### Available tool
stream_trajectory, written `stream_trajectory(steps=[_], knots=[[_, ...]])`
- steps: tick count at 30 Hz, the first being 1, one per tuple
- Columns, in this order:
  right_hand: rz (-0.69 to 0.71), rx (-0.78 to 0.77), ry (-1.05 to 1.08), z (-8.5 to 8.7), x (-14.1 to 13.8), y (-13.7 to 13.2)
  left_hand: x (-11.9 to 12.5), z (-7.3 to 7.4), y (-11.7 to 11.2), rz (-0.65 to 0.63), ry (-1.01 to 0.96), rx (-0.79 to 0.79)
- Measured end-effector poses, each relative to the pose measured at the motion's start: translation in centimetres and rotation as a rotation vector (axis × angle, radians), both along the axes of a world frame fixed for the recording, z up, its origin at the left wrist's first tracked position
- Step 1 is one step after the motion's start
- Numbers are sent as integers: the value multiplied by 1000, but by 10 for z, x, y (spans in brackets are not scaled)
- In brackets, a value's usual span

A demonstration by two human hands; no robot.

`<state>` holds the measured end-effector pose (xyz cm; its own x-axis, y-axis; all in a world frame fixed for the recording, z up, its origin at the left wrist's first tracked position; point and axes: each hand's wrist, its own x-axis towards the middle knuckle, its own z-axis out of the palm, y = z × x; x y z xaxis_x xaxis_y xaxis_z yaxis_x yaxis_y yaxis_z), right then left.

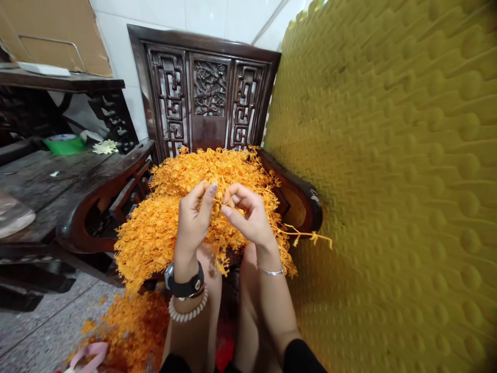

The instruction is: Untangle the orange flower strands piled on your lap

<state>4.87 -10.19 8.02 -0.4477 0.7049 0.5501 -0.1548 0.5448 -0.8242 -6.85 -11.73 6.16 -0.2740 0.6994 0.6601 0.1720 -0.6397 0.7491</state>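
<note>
Pinching a small orange sprig (218, 199) near frame ctr., the L hand (193, 213) had thumb and index brought together on it, no gap seen. R hand (250, 215) met the same sprig from its right side: fingers curled, thumb tip slightly apart from index tip; firmness of that grip n/d (can't tell).

Handling (est.): sprig v. light, thin, springy, prob. moulded plastic; fine tips likely to snag on neighbours, thin stems might bend or snap if yanked. Not judged slippery. Best hold, est.: thumb + index on the stem or a joint, not the frilly ends. One loose stem (306, 234) stuck out past the R wrist, mid-right, & looked a fair place to grasp.

Containers: no lidded vessel obs. Dark carved chair (209, 132), ctr., served as holder; its arms flanked an orange heap (155, 228) of like sprigs, seat mostly hidden. More orange pieces (128, 331) lay on the floor, lower left. Transparent plastic item (13, 215), left edge: type & contents n/d. Green tape roll (66, 145) sat on the dark table (42, 176), upper left, w/ a pale flower (104, 147) just beside.
</note>
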Motion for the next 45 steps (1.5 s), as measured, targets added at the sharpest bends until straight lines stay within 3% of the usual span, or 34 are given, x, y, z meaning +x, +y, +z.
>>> stream_trajectory(steps=[2, 5, 10, 13, 16, 18, 20, 26, 29, 31, 33, 40, 45], knots=[[146, -131, 94, 2, 1, -4, -1, -3, -4, -119, -86, 14], [242, -254, 222, 1, -2, -8, 5, -8, -9, -268, -254, 30], [236, -353, 392, -1, -3, -5, 23, -9, -6, -463, -500, 21], [212, -416, 595, 2, 5, 1, 22, -4, -1, -627, -656, 85], [225, -451, 715, 5, 12, 7, 11, 0, 3, -643, -822, 119], [229, -457, 664, 6, 14, 10, 1, -2, 9, -570, -822, 43], [183, -429, 587, 5, 14, 12, -11, -8, 19, -347, -688, -47], [27, -329, 415, -2, 7, 21, -66, -47, 44, 862, -123, -200], [-6, -334, 389, -4, 5, 24, -94, -64, 42, 1193, -94, -310], [-15, -331, 371, -5, 4, 26, -107, -73, 39, 1255, -79, -454], [-22, -321, 352, -5, 3, 26, -117, -81, 39, 1238, -44, -597], [-48, -332, 345, -6, -3, 27, -122, -118, 57, 933, 116, -832], [-88, -360, 371, -6, -2, 29, -117, -130, 62, 886, 124, -937]])
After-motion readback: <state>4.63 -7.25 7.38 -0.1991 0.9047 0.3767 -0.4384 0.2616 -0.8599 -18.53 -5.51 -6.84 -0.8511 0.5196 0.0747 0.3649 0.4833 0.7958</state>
